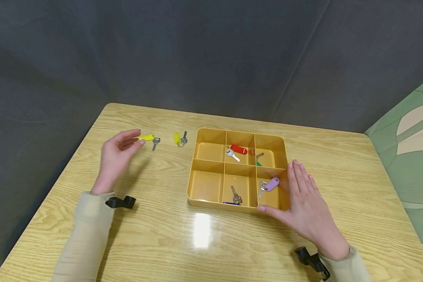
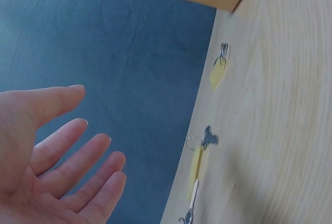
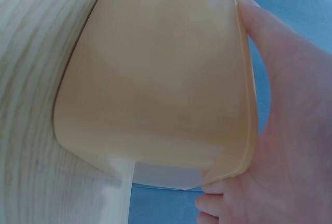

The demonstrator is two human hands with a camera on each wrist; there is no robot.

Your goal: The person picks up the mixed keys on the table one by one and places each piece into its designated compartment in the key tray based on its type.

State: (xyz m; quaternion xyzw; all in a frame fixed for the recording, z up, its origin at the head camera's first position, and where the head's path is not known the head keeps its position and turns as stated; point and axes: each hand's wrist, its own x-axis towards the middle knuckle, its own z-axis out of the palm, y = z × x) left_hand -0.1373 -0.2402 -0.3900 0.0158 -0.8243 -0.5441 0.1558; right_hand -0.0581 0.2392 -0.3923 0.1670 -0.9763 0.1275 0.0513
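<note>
My left hand hovers over the table's left side, its thumb and fingers apart with nothing between them in the left wrist view. Beyond its fingertips in the head view lies a key with a yellow tag. Another key with a yellow tag lies nearer the yellow-orange compartment box. A further key shows at the bottom of the left wrist view; the left hand hides it in the head view. Against the box's right side rests my right hand, fingers straight, thumb on the front rim.
Inside the box, a red-tagged key lies back middle and a purple-tagged key front right. Front middle holds a key with a blue tag; back right, a partly hidden green tag. A dark partition stands behind the table.
</note>
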